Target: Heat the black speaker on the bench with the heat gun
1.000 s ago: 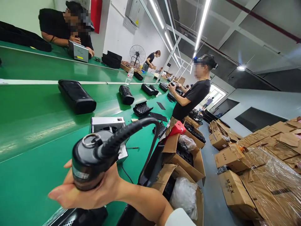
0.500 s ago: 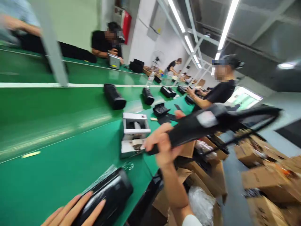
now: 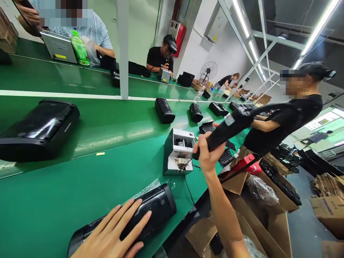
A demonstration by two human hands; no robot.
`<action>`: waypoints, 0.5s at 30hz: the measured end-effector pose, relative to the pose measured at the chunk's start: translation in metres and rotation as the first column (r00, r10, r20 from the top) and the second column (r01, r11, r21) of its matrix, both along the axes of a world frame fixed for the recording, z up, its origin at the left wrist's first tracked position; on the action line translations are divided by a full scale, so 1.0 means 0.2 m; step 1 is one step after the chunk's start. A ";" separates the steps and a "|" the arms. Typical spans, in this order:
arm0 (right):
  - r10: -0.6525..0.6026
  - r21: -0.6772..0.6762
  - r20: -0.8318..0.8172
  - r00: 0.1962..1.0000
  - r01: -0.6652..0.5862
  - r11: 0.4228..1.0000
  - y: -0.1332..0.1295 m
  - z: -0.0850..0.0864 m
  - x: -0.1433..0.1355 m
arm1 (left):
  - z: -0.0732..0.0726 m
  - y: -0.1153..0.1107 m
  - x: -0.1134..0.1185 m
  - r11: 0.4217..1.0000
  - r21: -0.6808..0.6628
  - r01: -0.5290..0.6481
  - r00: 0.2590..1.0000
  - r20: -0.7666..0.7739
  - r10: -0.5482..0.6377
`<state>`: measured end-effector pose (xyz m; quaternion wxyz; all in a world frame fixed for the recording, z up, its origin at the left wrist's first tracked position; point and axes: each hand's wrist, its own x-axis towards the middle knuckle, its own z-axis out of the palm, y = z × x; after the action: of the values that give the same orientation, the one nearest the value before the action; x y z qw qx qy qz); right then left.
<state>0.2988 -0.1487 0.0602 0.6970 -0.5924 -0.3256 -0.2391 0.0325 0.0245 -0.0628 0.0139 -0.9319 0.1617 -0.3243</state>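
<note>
My left hand (image 3: 113, 233) lies flat, fingers spread, on a black cylindrical speaker (image 3: 150, 209) that rests on its side at the near edge of the green belt (image 3: 53, 200). My right hand (image 3: 206, 154) grips the handle of a black electric screwdriver (image 3: 228, 129) with a cable running off to the right. The tool's tip points down at a small white and black box-shaped machine (image 3: 178, 152) standing on the belt just left of that hand.
Several more black speakers (image 3: 164, 110) lie along the belt, with a large one (image 3: 37, 129) at left. A person in black (image 3: 285, 122) stands at right. Other people sit across the line. Open cardboard boxes (image 3: 268, 200) stand below the table edge.
My view swung left and down. My right hand brought the screwdriver from out at the right to the white machine. My left hand settled onto the speaker at the near edge.
</note>
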 end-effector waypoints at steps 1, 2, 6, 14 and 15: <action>0.007 -0.010 -0.015 1.000 -0.008 1.000 0.01 -0.01 -0.01 | 0.01 0.00 0.00 1.000 -0.002 -0.005 1.000 0.000 0.005; 0.018 -0.020 -0.026 0.999 -0.018 1.000 0.02 -0.03 -0.01 | 0.01 -0.01 0.00 1.000 -0.007 -0.010 1.000 -0.001 0.010; 0.093 -0.070 -0.072 0.993 -0.098 0.993 -0.02 -0.04 -0.05 | 0.04 -0.03 0.00 0.999 -0.033 0.003 1.000 -0.020 -0.003; 0.269 0.031 -0.105 0.957 -0.267 0.963 -0.02 0.19 -0.29 | 0.09 -0.07 -0.02 0.993 -0.121 0.014 0.991 -0.132 -0.030; 0.311 0.050 -0.122 0.943 -0.307 0.951 0.01 0.22 -0.33 | 0.09 -0.08 -0.02 0.992 -0.123 0.013 0.990 -0.138 -0.030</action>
<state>0.2335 -0.1477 0.1036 0.7542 -0.5378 -0.3651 -0.0932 0.0276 0.0086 -0.0440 -0.0580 -0.9497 0.1522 -0.2676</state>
